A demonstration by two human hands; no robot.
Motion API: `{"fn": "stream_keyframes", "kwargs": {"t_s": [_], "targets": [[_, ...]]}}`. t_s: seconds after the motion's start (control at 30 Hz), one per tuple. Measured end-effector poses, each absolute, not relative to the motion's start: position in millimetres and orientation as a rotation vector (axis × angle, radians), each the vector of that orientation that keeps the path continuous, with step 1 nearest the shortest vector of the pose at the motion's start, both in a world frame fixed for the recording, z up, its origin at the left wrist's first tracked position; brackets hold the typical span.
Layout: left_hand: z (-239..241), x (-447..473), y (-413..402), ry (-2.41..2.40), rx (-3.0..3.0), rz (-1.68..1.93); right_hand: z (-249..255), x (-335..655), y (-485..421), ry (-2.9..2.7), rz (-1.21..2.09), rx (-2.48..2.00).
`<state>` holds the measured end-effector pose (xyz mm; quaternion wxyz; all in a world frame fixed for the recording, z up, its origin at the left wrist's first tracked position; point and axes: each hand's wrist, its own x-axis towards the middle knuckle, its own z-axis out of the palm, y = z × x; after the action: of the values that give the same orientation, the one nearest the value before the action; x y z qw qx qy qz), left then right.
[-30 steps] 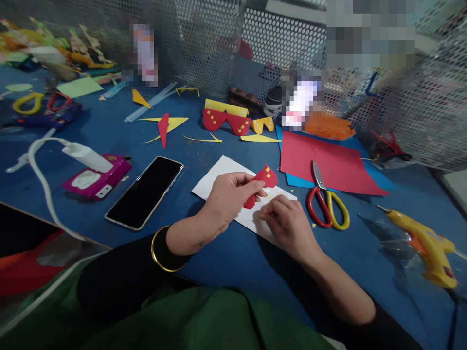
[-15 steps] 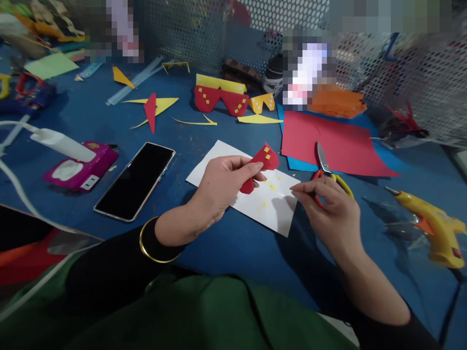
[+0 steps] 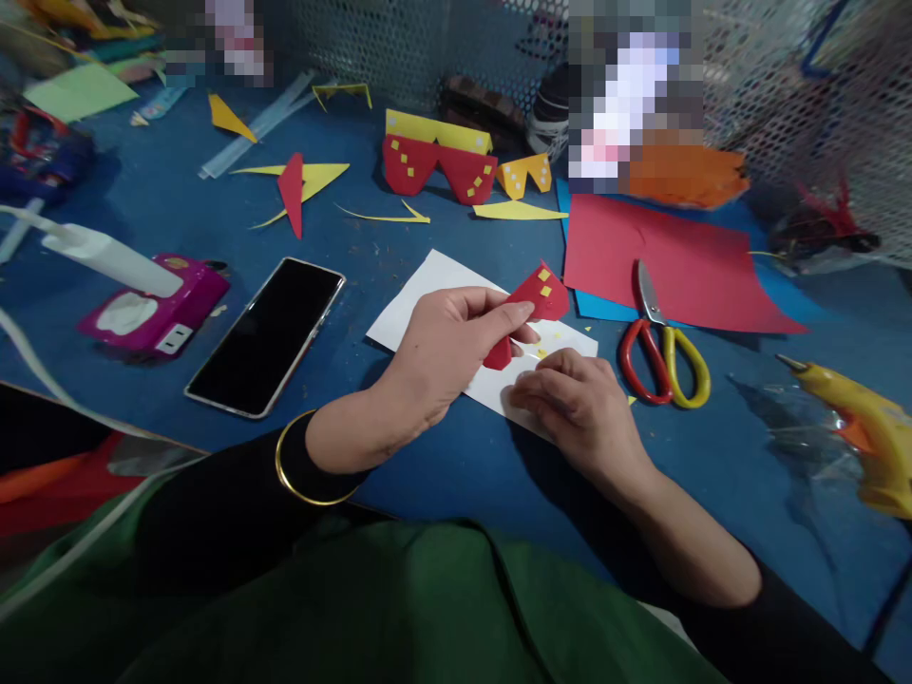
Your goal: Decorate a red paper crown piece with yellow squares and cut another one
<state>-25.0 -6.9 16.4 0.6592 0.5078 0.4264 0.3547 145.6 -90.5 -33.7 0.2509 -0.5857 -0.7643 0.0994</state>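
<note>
My left hand (image 3: 456, 351) pinches a small red paper cutout (image 3: 541, 293) between thumb and fingers, above a white sheet of paper (image 3: 427, 285). Two yellow paper squares show on the cutout's upper part. Its lower part pokes out below my fingers. Over the sheet's lower right side, my right hand (image 3: 570, 404) has its fingers drawn together; what they hold, if anything, is hidden. Tiny yellow paper bits (image 3: 542, 352) are scattered on the sheet. Scissors (image 3: 647, 332) with one red and one yellow handle lie right of the sheet, their blades resting on red paper (image 3: 684, 252).
A phone (image 3: 267, 337) and a purple power adapter (image 3: 161, 304) lie at left. Red paper glasses (image 3: 438, 166), yellow glasses (image 3: 409, 123) and small orange glasses (image 3: 525, 176) stand behind. A yellow glue gun (image 3: 862, 408) lies right. Yellow paper scraps (image 3: 520, 211) lie behind the sheet.
My right hand has moved left, from beside the scissors to over the white sheet near the cutout. The scissors are now fully uncovered. The view has shifted slightly.
</note>
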Motion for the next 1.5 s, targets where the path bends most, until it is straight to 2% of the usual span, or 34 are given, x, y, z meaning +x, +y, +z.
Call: {"fn": "stream_keyframes", "kwargs": {"t_s": [0.73, 0.83, 1.13, 1.5], "targets": [[16, -23, -8, 0.98, 1.17, 0.813, -31, 145, -90, -2.175, 0.216, -1.562], [15, -24, -7, 0.966, 1.139, 0.818, -23, 149, -91, -2.008, 0.346, -1.512], [14, -22, -13, 0.973, 1.123, 0.669, -15, 151, -94, -1.049, 1.073, -1.362], [13, -22, -16, 1.008, 1.182, 0.54, -7, 147, -92, -0.986, 1.049, -1.396]]}}
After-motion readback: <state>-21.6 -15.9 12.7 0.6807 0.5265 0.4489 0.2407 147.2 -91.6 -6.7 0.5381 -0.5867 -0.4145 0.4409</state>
